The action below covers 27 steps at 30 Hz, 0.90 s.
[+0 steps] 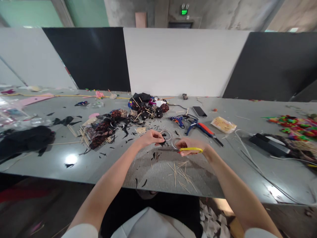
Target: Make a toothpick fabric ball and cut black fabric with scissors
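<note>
Thumb and fingers of my left hand (153, 138) pinch a small piece of black fabric (162, 142) above the table. My right hand (189, 145) is closed around yellow-handled scissors (195, 150), whose blades point left, just below the fabric. Two clear rings lie by the hands, one clear ring (165, 135) behind the fabric and the other beside my right fingers. Below the hands, several thin wooden sticks (182, 173) are scattered near the table's front edge. Dark fabric scraps (154, 155) lie close to the blade tips.
Behind my hands sit a blue glue gun (177, 121), red-handled pliers (205, 129), a phone (199, 111) and a yellow packet (223, 125). Dark fabric and stick pieces (148, 109) pile up at centre back. A white cable (255, 162) curves across the right side.
</note>
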Motion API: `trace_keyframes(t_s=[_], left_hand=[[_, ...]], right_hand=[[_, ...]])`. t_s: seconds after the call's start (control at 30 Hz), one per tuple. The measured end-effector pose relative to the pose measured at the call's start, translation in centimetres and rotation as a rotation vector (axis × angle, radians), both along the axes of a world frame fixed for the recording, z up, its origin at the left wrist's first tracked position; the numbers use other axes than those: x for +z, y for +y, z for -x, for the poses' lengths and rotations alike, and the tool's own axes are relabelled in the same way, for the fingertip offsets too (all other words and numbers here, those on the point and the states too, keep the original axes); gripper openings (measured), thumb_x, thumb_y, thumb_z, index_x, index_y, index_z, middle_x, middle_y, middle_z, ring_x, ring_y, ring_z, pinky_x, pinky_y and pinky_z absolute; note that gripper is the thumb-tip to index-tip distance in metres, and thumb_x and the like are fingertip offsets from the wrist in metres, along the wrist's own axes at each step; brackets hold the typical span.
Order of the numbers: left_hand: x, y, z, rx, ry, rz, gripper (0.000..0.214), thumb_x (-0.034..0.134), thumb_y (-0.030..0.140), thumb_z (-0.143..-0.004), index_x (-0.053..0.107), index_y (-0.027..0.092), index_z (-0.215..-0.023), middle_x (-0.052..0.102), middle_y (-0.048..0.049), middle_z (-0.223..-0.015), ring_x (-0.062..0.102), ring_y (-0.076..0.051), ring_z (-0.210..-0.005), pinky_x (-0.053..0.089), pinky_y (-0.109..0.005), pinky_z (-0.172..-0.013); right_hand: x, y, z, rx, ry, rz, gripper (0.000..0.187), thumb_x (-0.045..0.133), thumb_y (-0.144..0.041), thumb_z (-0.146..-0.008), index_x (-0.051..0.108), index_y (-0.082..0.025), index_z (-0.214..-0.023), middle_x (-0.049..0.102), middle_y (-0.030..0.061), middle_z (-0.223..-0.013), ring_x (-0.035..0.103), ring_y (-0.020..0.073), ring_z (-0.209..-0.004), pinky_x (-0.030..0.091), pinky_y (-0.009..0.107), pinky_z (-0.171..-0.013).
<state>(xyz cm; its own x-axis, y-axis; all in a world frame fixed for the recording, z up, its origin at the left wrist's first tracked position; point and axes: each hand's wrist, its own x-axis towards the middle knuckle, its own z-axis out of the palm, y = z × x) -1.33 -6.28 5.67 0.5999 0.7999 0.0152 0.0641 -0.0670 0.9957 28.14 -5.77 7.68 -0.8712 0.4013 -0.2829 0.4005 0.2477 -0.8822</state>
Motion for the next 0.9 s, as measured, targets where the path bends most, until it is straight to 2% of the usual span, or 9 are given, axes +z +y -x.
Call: trace_keyframes(t_s=[0.13, 0.23, 0.33, 0.4, 0.47, 0.53, 0.67, 0.8, 0.9], left_hand=[[-0.6, 0.4, 0.1, 0.039, -0.004, -0.002, 0.028, 0.083, 0.042, -0.079, 0.076, 0.015, -0.081, 0.060, 0.0005, -0.059, 0.050, -0.009, -0.053, 0.036, -0.023, -0.055], [-0.9, 0.5, 0.0, 0.072, -0.018, 0.026, 0.029, 0.084, 0.042, -0.078, 0.076, 0.014, -0.080, 0.059, 0.0006, -0.059, 0.051, -0.009, -0.053, 0.035, -0.022, -0.055], [-1.0, 0.5, -0.1, 0.118, -0.039, 0.065, 0.029, 0.084, 0.041, -0.077, 0.076, 0.014, -0.080, 0.059, 0.0005, -0.060, 0.052, -0.009, -0.054, 0.035, -0.023, -0.054], [-1.0, 0.5, -0.3, 0.141, -0.043, 0.077, 0.030, 0.084, 0.042, -0.077, 0.075, 0.013, -0.080, 0.059, 0.0003, -0.060, 0.052, -0.009, -0.054, 0.035, -0.023, -0.055], [-1.1, 0.5, -0.4, 0.156, -0.053, 0.077, 0.031, 0.084, 0.043, -0.076, 0.075, 0.013, -0.079, 0.061, 0.0000, -0.061, 0.052, -0.009, -0.054, 0.036, -0.023, -0.055], [-1.2, 0.6, -0.6, 0.178, -0.066, 0.075, 0.034, 0.084, 0.045, -0.076, 0.074, 0.013, -0.079, 0.062, -0.0003, -0.061, 0.052, -0.009, -0.053, 0.036, -0.024, -0.055], [-1.9, 0.8, -1.2, 0.232, -0.106, 0.086, 0.041, 0.086, 0.050, -0.072, 0.073, 0.012, -0.078, 0.061, -0.0001, -0.059, 0.050, -0.009, -0.052, 0.038, -0.024, -0.056], [-2.9, 1.0, -1.7, 0.288, -0.157, 0.091, 0.046, 0.087, 0.054, -0.070, 0.073, 0.011, -0.081, 0.061, 0.0003, -0.060, 0.051, -0.009, -0.052, 0.042, -0.025, -0.059], [-3.4, 1.1, -2.0, 0.293, -0.147, 0.071, 0.050, 0.082, 0.060, -0.073, 0.074, 0.012, -0.084, 0.064, -0.0013, -0.064, 0.052, -0.010, -0.053, 0.043, -0.025, -0.059]], right_hand=[[0.8, -0.5, -0.4, -0.039, 0.092, 0.044, 0.055, 0.074, -0.069, -0.079, 0.049, -0.020, -0.079, 0.048, -0.0094, -0.056, 0.037, 0.0045, -0.039, 0.027, 0.017, -0.035], [1.0, -0.5, -0.6, -0.179, 0.230, 0.004, 0.060, 0.069, -0.076, -0.079, 0.051, -0.019, -0.083, 0.048, -0.0087, -0.056, 0.033, 0.0047, -0.039, 0.024, 0.020, -0.037], [0.1, 0.5, -0.3, -0.543, 0.266, -0.196, 0.054, 0.066, -0.072, -0.083, 0.049, -0.021, -0.083, 0.049, -0.0064, -0.059, 0.037, 0.0073, -0.043, 0.026, 0.022, -0.041], [-1.1, 1.7, -0.2, -0.827, 0.174, -0.418, 0.051, 0.070, -0.068, -0.082, 0.049, -0.022, -0.083, 0.053, -0.0039, -0.063, 0.044, 0.0109, -0.049, 0.030, 0.024, -0.046], [-2.5, 2.9, -0.3, -0.992, 0.024, -0.662, 0.045, 0.073, -0.062, -0.080, 0.053, -0.022, -0.086, 0.062, 0.0011, -0.072, 0.053, 0.0156, -0.061, 0.035, 0.026, -0.055], [-3.8, 3.9, -0.8, -1.024, -0.126, -0.781, 0.034, 0.069, -0.053, -0.085, 0.058, -0.021, -0.092, 0.068, 0.0052, -0.081, 0.059, 0.0192, -0.070, 0.037, 0.028, -0.062], [-5.6, 4.9, -2.0, -0.999, -0.319, -0.871, 0.029, 0.060, -0.045, -0.091, 0.062, -0.018, -0.101, 0.072, 0.0110, -0.094, 0.064, 0.0233, -0.080, 0.041, 0.030, -0.069], [-6.2, 5.2, -2.3, -0.977, -0.357, -0.927, 0.027, 0.054, -0.036, -0.093, 0.064, -0.014, -0.106, 0.069, 0.0168, -0.107, 0.063, 0.0277, -0.096, 0.045, 0.036, -0.086], [-5.9, 4.8, -2.1, -0.981, -0.356, -0.986, 0.026, 0.055, -0.032, -0.092, 0.067, -0.015, -0.107, 0.064, 0.0201, -0.118, 0.056, 0.0333, -0.113, 0.042, 0.044, -0.100]])
